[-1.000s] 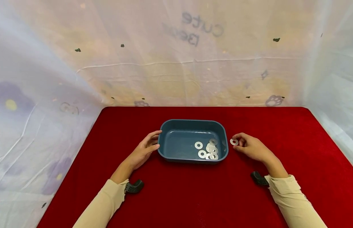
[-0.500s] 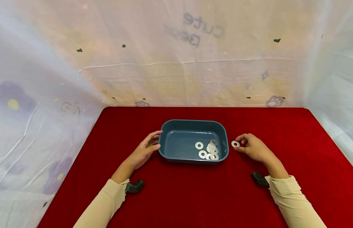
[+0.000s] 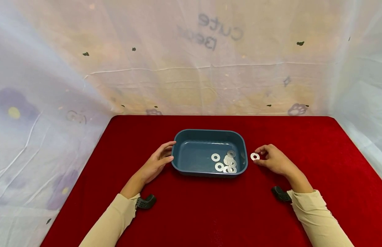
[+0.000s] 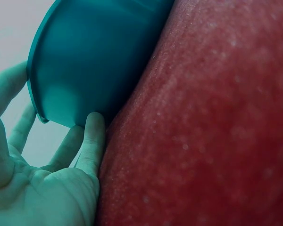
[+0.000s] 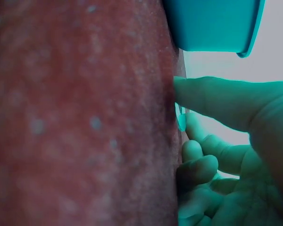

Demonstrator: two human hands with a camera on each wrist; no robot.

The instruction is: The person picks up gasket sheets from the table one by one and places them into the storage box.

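Note:
In the head view, a dark blue rectangular tub [image 3: 194, 171] with rounded corners holds several flat metal washers [image 3: 219, 167], gathered toward its right end. My left hand [image 3: 154, 164] touches the tub's left end with fairly straight, spread fingers; the left wrist view shows fingertips against the outer wall and at the rim. Just right of the tub, one more washer [image 3: 254, 156] lies almost flat at the red cloth. Thumb and index finger of my right hand [image 3: 274, 160] pinch it by its edges. In the right wrist view, only a sliver of this washer [image 5: 181, 120] shows between the fingers.
Red cloth [image 3: 203, 206] covers the table under everything. Pale printed fabric [image 3: 178, 85] hangs behind the table and along both sides. A dark curved wrist mount [image 3: 146, 201] sticks out by the left sleeve, and a similar wrist mount [image 3: 280, 193] by the right.
My right hand has shifted slightly right and toward me with the washer, which now lies flatter at the cloth. The left hand and the tub stay in place.

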